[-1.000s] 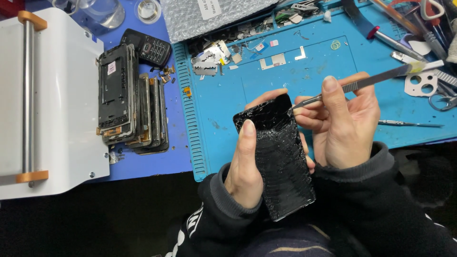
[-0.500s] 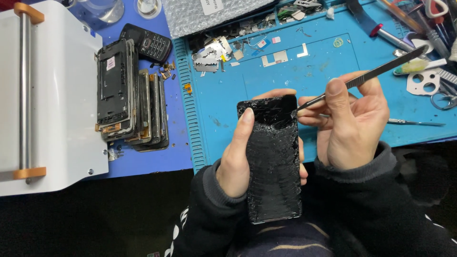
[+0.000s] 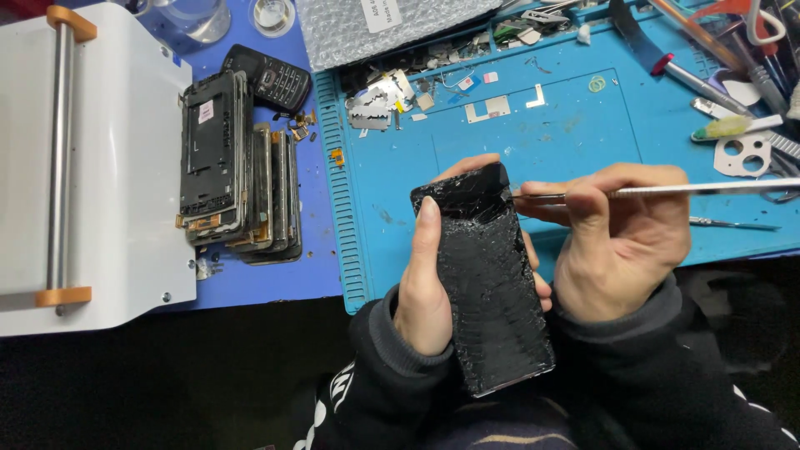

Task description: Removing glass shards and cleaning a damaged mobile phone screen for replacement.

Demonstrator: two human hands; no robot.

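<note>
My left hand [image 3: 427, 279] grips a black phone screen with badly cracked glass [image 3: 487, 279], held upright over the near edge of the blue work mat [image 3: 533, 142]. Its thumb lies along the screen's left edge and fingers wrap behind it. In my right hand [image 3: 621, 242] I pinch thin metal tweezers [image 3: 708, 189]. Their tip touches the upper right edge of the cracked screen.
A stack of stripped phone frames [image 3: 233, 167] and a small keypad phone [image 3: 271, 79] lie left of the mat. A white machine with a steel roller [image 3: 79, 167] stands at far left. Loose metal parts, a bubble-wrap bag [image 3: 375, 25], and screwdrivers and other tools [image 3: 717, 75] crowd the mat's far side.
The cracked screen has turned from tilted to nearly upright. The tweezers have levelled out to horizontal, tip still at the screen's upper right edge.
</note>
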